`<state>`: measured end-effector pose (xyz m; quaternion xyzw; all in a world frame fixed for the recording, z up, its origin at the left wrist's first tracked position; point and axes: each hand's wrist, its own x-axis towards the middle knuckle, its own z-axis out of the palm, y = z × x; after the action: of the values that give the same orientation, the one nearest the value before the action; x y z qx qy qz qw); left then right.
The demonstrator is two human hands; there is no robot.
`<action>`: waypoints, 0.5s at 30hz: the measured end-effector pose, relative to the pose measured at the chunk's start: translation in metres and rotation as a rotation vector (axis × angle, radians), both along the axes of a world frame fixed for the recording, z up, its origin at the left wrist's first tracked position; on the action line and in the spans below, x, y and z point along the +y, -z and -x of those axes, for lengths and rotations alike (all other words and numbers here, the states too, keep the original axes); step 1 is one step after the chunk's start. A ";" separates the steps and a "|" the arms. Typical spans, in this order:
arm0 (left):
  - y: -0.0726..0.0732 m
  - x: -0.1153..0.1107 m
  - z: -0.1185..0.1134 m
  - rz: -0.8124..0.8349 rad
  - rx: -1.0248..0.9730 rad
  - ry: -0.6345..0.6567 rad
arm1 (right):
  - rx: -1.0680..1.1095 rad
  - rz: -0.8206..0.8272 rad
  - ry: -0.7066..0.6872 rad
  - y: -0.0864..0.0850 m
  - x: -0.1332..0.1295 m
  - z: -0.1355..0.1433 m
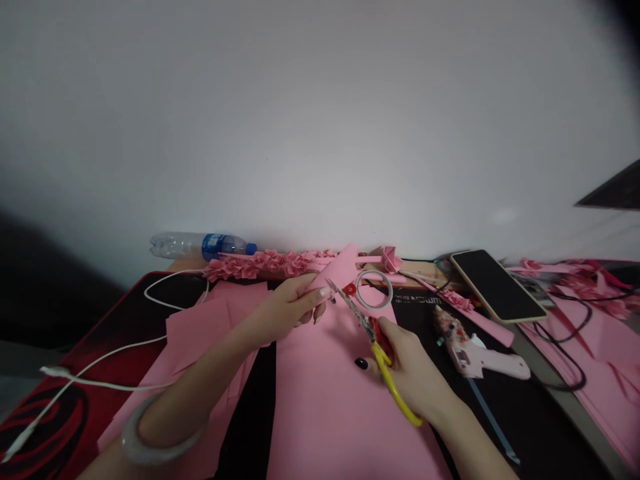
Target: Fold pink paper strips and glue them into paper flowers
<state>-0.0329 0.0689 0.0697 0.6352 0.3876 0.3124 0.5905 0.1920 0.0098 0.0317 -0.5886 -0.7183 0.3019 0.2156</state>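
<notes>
Reaching inward, left hand (297,303) grips pink paper (342,268); right hand (406,363) grips angled scissors (383,367).

So there's just the one head cam, up above the desk (525,407) and looking forward and down: hands (295,303) mid-frame at arm's reach, wall (320,133) filling the top half. No second view, so nothing's shared.

Desk (197,260), black-red mat (45,427), pink paper (320,413)
</notes>
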 end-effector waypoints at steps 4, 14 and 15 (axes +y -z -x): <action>0.001 0.004 0.001 -0.010 -0.002 -0.024 | -0.033 -0.014 0.007 -0.001 -0.001 0.002; 0.003 0.021 0.017 0.028 -0.056 -0.267 | -0.109 -0.057 -0.079 -0.004 -0.004 0.002; 0.003 0.021 0.018 0.060 -0.034 -0.237 | -0.117 -0.062 -0.096 -0.005 -0.005 0.003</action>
<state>-0.0514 0.0900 0.0662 0.5616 0.4593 0.3788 0.5746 0.1894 0.0052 0.0367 -0.5630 -0.7661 0.2546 0.1768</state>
